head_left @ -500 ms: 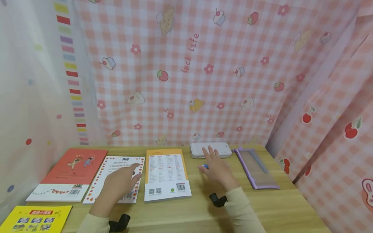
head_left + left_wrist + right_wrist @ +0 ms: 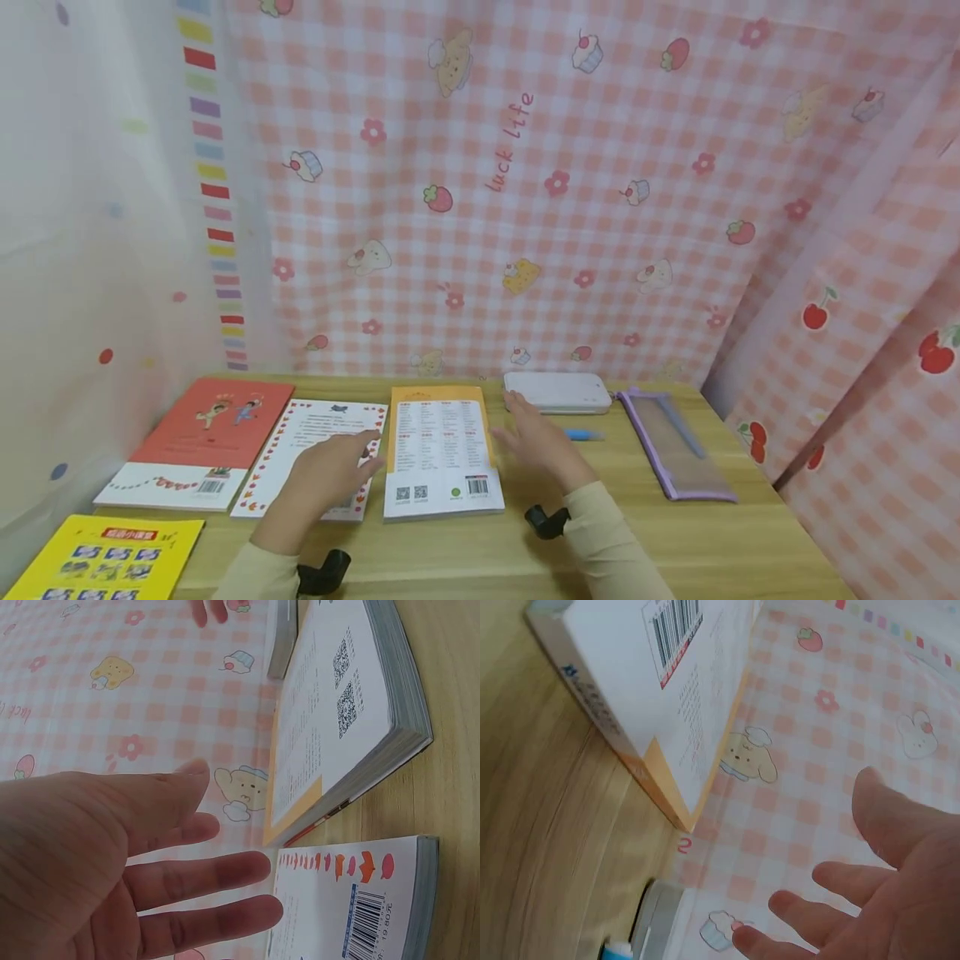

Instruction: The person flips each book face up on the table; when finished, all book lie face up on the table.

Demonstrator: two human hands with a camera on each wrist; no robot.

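Left hand (image 2: 324, 477), right hand (image 2: 542, 443) flank orange-white book (image 2: 441, 452) edges.

4 books are lying out: red book (image 2: 213, 425), leaf-bordered book (image 2: 300, 425), yellow book (image 2: 112, 562) left of left fingers (image 2: 202, 877); orange book (image 2: 442, 442) between left and right fingers (image 2: 810, 919). Right of right fingers, 1 white case (image 2: 558, 392), 1 pouch (image 2: 697, 479), 2 pen-like items (image 2: 579, 435) are lying, one inside pouch.

In the head view, part of the leaf-bordered book (image 2: 288, 437) was covered by the left hand (image 2: 321, 477), and a corner of the white case (image 2: 561, 392) by the right hand (image 2: 546, 446). The yellow booklet (image 2: 108, 562) was cut off below; print on the orange-edged book (image 2: 444, 454) was too small to be read.
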